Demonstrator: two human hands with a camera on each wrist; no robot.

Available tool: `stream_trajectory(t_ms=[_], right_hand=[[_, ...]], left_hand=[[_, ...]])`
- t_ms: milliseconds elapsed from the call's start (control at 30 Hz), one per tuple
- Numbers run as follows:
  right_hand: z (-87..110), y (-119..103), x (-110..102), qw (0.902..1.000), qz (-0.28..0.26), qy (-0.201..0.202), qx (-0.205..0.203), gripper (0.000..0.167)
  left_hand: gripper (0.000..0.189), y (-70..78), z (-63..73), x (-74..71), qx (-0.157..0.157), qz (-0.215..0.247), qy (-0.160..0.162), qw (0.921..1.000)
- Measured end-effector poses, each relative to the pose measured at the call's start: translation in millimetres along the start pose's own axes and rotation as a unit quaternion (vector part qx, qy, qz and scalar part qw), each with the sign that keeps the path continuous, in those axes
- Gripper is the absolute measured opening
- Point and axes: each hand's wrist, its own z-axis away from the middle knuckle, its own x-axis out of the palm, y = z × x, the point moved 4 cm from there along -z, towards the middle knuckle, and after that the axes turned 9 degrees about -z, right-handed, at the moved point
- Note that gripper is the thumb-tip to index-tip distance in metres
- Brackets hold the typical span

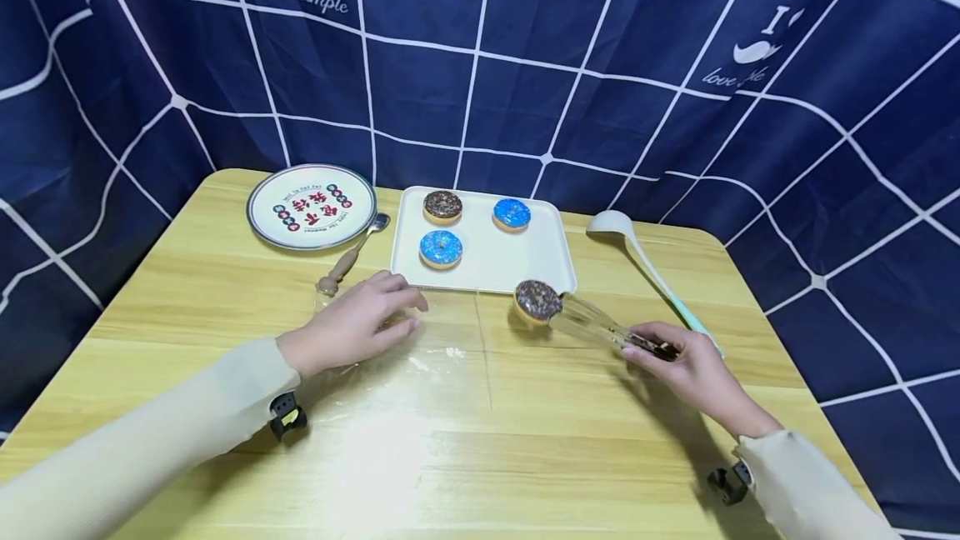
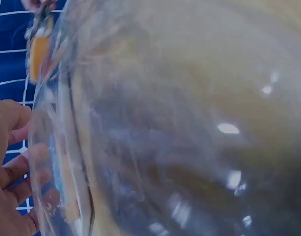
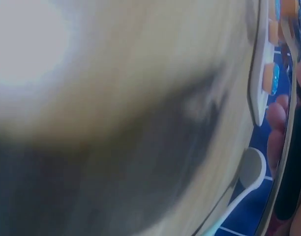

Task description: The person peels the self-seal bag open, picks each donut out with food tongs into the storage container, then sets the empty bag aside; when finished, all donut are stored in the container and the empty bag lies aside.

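My right hand (image 1: 693, 369) grips a pair of metal tongs (image 1: 600, 327). A chocolate-glazed donut with sprinkles (image 1: 537, 302) is between the tong tips, just in front of the tray's near right corner. My left hand (image 1: 360, 319) has its thumb and fingers apart and gently bent, beside a clear plastic bag (image 1: 442, 357). In the left wrist view, the filmy bag (image 2: 180, 123) fills most of the picture and overlaps the fingers (image 2: 30, 172). The white tray (image 1: 510, 267) holds one chocolate donut (image 1: 442, 207) and two blue donuts, one at the back (image 1: 512, 213) and one nearer (image 1: 441, 248).
A printed plate (image 1: 262, 202) stands at the back left, with a brown-handled spoon (image 1: 348, 257) beside it. Right of the tray lies a ladle (image 1: 648, 265) with a pale green handle. A blue checked cloth (image 1: 420, 82) hangs behind the wooden table (image 1: 525, 473).
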Motion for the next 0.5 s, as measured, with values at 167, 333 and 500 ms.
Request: stream_trajectory(t_ms=[167,333,500], right_hand=[[-22.1,8,2,0.9993,0.024,0.029,0.007,0.021],[-47.4,11,13,0.9989,0.026,0.036,0.012,0.02],[-64.0,12,26,0.9987,0.037,0.029,0.018,0.02]], left_hand=[[0.04,3.9,6.7,9.4,0.015,-0.044,-0.045,0.9979],[0.061,5.1,15.4,19.0,0.024,-0.079,-0.12,0.9893],[0.068,6.8,21.8,26.2,0.022,-0.078,-0.165,0.983]])
